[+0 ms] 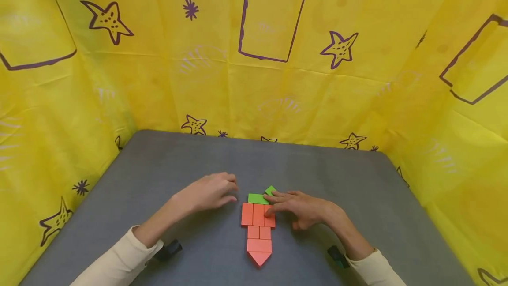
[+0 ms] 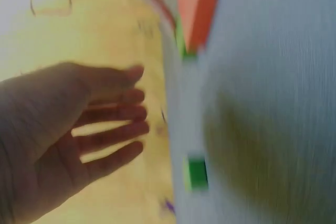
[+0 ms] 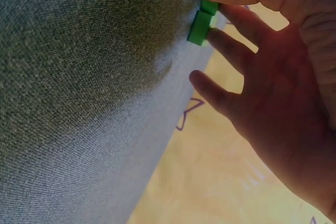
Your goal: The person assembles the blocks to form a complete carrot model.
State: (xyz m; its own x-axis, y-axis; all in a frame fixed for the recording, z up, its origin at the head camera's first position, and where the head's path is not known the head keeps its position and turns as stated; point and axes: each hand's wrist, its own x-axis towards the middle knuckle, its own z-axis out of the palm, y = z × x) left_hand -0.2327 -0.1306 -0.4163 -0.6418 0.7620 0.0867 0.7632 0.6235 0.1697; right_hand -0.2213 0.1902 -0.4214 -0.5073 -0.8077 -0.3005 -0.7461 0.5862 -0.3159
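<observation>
Flat red and green blocks form a figure on the table. Three red blocks (image 1: 258, 214) stand side by side above smaller red squares (image 1: 253, 232), a wide red block (image 1: 259, 245) and a red triangle (image 1: 259, 258) pointing toward me. A green block (image 1: 257, 198) lies along their top. My right hand (image 1: 303, 206), fingers extended, touches a second, slanted green block (image 1: 270, 190); one finger is over the right red block. My left hand (image 1: 214, 191) hovers left of the figure, fingers loosely bent, holding nothing. A separate green block (image 2: 197, 174) shows near it in the left wrist view.
The grey table (image 1: 190, 153) has yellow patterned cloth walls (image 1: 166, 87) at its back and sides. Dark wrist devices (image 1: 168, 250) sit by both forearms. The left wrist view is blurred.
</observation>
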